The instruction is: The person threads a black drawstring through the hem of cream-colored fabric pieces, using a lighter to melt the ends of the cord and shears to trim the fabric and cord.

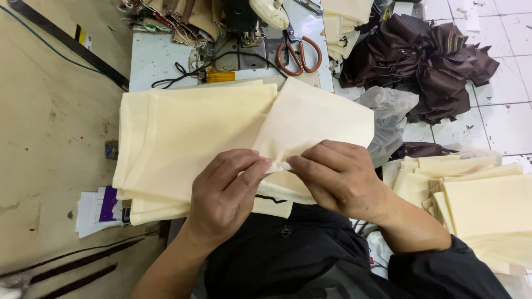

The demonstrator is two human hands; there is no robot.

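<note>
Pinching a cream fabric piece between both hands at the near middle of the desk. Left hand has thumb and forefinger closed tight on the piece's near edge; right hand does the same, fingertips almost touching the left's at a small white strip on that edge. Both grips closed on the fabric, no gap showing. Piece is tilted, one corner pointing far, lying partly over a stack of the same cream fabric that spreads to the left. Stack overhangs the near desk edge, above the person's dark-clothed lap. A thin black thread curls on the fabric just under the hands.

Far side of desk: sewing machine, only the base and a bit of the head visible, with orange-handled scissors just right of it. Black cable and a yellow tool lie just beyond the stack. Brown and cream scraps at far left of the machine. Folded cream pieces at the far right desk corner.

Right, on the tiled floor: heap of dark brown fabric, clear plastic bag near it, and a second cream pile near right, next to the right forearm. Left: tan board, with white and purple papers tucked under the stack's near-left corner.
</note>
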